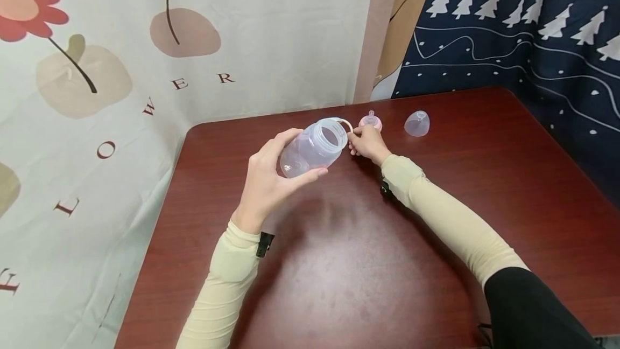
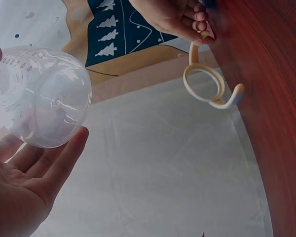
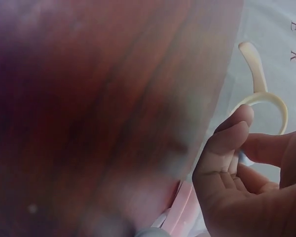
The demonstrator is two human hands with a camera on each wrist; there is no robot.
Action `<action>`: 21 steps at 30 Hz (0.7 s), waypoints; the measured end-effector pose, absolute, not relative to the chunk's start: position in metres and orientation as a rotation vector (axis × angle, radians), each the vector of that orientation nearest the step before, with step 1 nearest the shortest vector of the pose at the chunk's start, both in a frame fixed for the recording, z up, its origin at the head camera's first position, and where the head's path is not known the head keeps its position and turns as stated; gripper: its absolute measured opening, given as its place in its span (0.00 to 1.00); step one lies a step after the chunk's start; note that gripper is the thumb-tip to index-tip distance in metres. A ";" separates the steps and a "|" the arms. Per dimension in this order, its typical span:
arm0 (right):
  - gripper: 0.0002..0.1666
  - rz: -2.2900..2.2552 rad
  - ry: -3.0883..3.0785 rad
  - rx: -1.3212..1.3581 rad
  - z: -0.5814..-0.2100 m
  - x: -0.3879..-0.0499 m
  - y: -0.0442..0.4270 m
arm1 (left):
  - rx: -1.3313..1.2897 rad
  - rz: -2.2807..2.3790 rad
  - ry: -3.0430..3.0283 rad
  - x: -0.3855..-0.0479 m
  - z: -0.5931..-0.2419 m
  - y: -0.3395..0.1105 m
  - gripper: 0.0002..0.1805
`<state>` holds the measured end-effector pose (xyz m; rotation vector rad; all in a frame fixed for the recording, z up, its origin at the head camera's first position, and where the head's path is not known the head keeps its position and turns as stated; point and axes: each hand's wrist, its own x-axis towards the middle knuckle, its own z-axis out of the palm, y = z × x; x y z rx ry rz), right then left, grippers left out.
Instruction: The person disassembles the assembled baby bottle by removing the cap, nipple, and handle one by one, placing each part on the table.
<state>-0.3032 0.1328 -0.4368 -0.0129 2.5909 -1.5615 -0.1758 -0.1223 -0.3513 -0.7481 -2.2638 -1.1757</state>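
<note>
My left hand [image 1: 265,183] grips a clear baby bottle [image 1: 301,153], thumb on the near side and fingers behind. The bottle is off the table and tilted, its uncapped mouth facing right. Just beyond that mouth, my right hand [image 1: 370,143] pinches a cream bottle handle [image 2: 186,83] by one of its arms. In the left wrist view the handle shows a round ring with a curved arm at each end. A pink-collared bottle nipple [image 1: 371,120] stands on the table right behind the right hand, partly hidden by it. Further right sits a clear domed cap [image 1: 417,124].
The reddish-brown table [image 1: 329,263] stretches under both arms. Its back edge meets a white printed curtain [image 1: 290,36], and a navy cloth with white trees [image 1: 513,53] hangs at the back right.
</note>
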 end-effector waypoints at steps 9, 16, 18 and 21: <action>0.17 -1.491 2.577 -0.012 -0.436 -0.308 0.134 | -0.726 -1.179 -2.251 -0.176 -0.349 -0.124 0.41; 0.13 -1.309 2.678 -0.002 -0.437 -0.313 0.134 | -0.710 -1.167 -2.258 -0.175 -0.349 -0.126 0.41; 0.13 -1.270 2.693 0.000 -0.437 -0.314 0.133 | -0.709 -1.159 -2.258 -0.174 -0.348 -0.126 0.41; 0.12 -1.241 2.699 -0.002 -0.436 -0.315 0.134 | -0.712 -1.152 -2.260 -0.175 -0.348 -0.127 0.41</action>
